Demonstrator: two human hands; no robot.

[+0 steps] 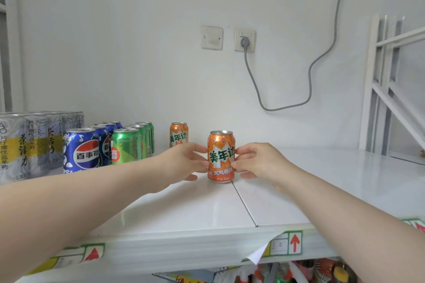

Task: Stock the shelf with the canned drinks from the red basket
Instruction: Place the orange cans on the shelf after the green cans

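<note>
An orange can (221, 156) stands upright on the white shelf (184, 209), on the seam between two shelf panels. My left hand (184, 163) grips its left side and my right hand (255, 159) grips its right side, fingertips touching the label. A second orange can (178, 133) stands behind and to the left, near the wall. Rows of green cans (128, 145) and blue cans (81, 153) stand further left. The red basket is not in view.
Tall grey-and-yellow cans (25, 145) fill the far left of the shelf. A grey cable (308, 80) hangs from a wall socket (244, 40). A white metal frame (395, 85) stands at the right. Coloured goods (299, 273) show below the shelf edge.
</note>
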